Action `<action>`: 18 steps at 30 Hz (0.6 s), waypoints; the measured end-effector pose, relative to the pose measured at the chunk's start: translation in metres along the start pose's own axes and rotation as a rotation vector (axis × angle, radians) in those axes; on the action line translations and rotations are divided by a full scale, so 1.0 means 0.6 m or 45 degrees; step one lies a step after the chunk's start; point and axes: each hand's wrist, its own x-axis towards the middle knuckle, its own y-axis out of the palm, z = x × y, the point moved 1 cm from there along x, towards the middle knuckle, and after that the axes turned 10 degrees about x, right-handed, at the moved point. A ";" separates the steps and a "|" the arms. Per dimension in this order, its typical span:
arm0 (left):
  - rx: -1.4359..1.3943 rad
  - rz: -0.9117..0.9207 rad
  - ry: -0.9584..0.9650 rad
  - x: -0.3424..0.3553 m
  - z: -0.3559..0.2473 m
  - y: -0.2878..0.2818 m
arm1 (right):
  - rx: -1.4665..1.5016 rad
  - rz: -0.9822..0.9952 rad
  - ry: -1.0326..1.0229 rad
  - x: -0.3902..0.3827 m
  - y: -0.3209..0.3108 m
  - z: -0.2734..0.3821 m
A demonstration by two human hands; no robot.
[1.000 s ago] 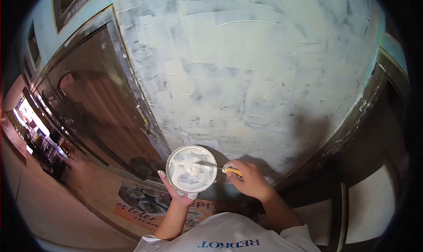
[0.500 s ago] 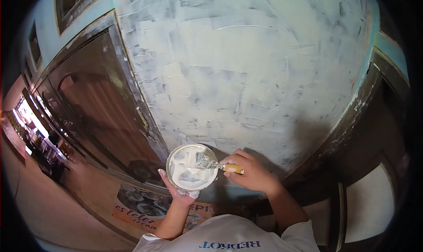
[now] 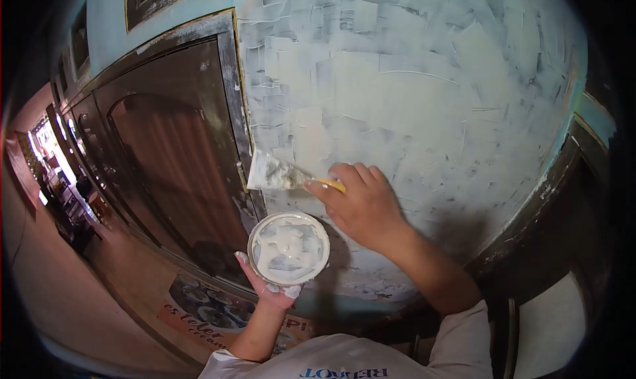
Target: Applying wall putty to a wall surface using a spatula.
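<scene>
My left hand (image 3: pixel 273 291) supports a round tub (image 3: pixel 252 248) from below, its fingers smeared with white. White putty (image 3: pixel 289 244) coats the inside of the tub. In my right hand (image 3: pixel 363 203) is a putty knife (image 3: pixel 281 172) with a yellow handle, gripped between thumb and fingers. Its wide blade is caked with white and points left, near the wall's left edge beside the door frame. Whether the blade touches the wall, I cannot tell. The wall (image 3: pixel 411 107) ahead is pale, covered with uneven white and grey-blue strokes.
A brown door (image 3: pixel 172 154) with a worn dark frame (image 3: pixel 233 81) stands left of the wall. Another dark frame (image 3: pixel 530 207) borders it on the right. A printed orange banner (image 3: pixel 189 323) lies at lower left. A pale panel (image 3: pixel 553 329) leans at lower right.
My right hand has lifted the putty knife out of the tub and up to the wall's left edge. The view has shifted left, while the tub stays in my left hand.
</scene>
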 end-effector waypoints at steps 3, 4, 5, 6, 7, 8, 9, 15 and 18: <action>-0.019 -0.003 -0.016 0.000 -0.003 -0.014 | -0.224 -0.019 -0.099 0.037 0.006 -0.020; -0.016 0.003 -0.009 0.001 -0.004 -0.018 | -0.312 0.015 -0.123 0.047 0.003 -0.027; -0.037 0.085 -0.023 0.000 -0.004 -0.026 | -0.360 -0.030 -0.165 0.053 0.004 -0.036; -0.058 0.166 -0.038 0.001 -0.005 -0.029 | -0.358 -0.037 -0.171 0.060 0.002 -0.041; 0.066 0.019 0.014 0.002 -0.002 -0.015 | -0.392 -0.029 -0.191 0.064 -0.001 -0.047; 0.066 0.022 0.016 0.005 -0.004 -0.021 | -0.425 -0.020 -0.210 0.069 -0.003 -0.051; 0.032 0.081 -0.006 0.008 -0.005 -0.031 | -0.445 -0.024 -0.236 0.075 -0.005 -0.054; 0.058 0.023 -0.001 0.012 -0.004 -0.033 | -0.523 0.026 -0.236 0.082 -0.015 -0.063; 0.095 0.035 -0.001 0.012 -0.005 -0.032 | -0.555 -0.030 -0.262 0.078 -0.020 -0.070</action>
